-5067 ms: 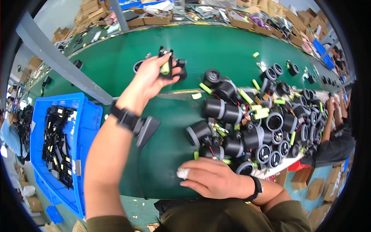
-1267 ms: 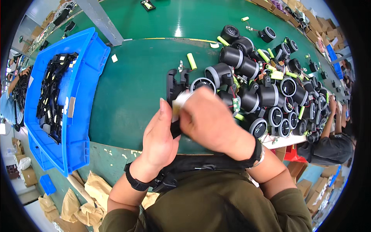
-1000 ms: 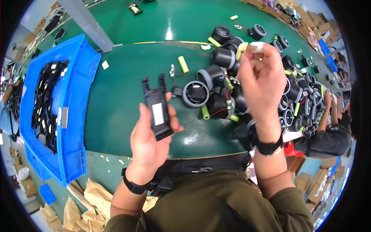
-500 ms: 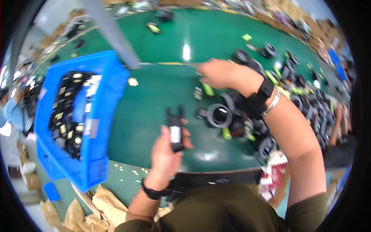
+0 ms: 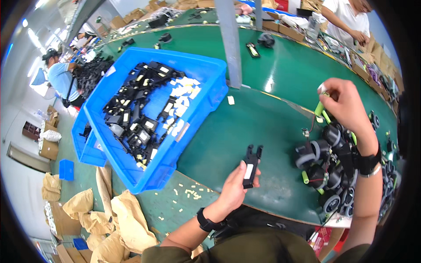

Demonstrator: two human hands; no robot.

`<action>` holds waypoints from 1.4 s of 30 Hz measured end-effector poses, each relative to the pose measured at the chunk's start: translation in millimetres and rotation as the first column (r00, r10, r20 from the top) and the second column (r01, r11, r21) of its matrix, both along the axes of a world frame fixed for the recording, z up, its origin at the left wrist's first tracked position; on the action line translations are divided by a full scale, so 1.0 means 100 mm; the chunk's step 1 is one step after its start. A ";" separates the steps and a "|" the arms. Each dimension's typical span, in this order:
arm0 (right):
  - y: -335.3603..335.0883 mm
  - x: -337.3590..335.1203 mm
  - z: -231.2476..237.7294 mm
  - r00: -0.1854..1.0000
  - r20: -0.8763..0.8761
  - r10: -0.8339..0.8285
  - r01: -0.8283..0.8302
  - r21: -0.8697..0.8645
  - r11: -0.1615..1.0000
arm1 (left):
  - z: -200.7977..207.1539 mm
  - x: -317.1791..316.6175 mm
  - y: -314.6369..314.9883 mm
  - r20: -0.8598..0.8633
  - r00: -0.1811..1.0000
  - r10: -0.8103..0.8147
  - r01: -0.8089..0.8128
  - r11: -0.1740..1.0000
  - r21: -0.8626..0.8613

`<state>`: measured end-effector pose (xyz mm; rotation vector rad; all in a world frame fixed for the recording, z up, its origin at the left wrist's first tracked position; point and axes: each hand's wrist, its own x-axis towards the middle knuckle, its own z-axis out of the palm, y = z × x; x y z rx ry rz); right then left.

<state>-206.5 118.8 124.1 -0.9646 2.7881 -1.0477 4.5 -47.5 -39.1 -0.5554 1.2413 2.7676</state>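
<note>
In my left hand (image 5: pixel 232 189) is a black plastic part (image 5: pixel 250 170) with a two-pronged end pointing away from me and a pale label on its face. The fingers wrap round its lower half. Off to the right, my right hand (image 5: pixel 346 103) pinches a light-green cylindrical battery (image 5: pixel 319 108) at its upper end. A thin red wire runs down from near it to a small circuit board (image 5: pixel 305 133). Below that hand lies a pile of black and grey round motor-like units (image 5: pixel 332 135), with more green batteries (image 5: pixel 305 177) and wires among them.
A blue bin (image 5: pixel 197 65) at the left holds black plastic parts and loose pale labels. A grey post (image 5: pixel 230 48) rises behind the green table (image 5: pixel 210 144). Paper sacks (image 5: pixel 129 217) stand on the floor at lower left. Co-workers sit at far right and far left.
The view has swung left, so the bin sits nearer the middle. My left hand still holds the black part. The right hand and green battery now show more clearly; earlier they were blurred.
</note>
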 end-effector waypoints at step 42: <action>-0.17 1.10 -1.31 0.998 0.010 0.058 -0.049 -0.418 0.907 | 0.26 -0.08 0.28 -0.136 0.990 0.039 -0.079 0.949 -0.306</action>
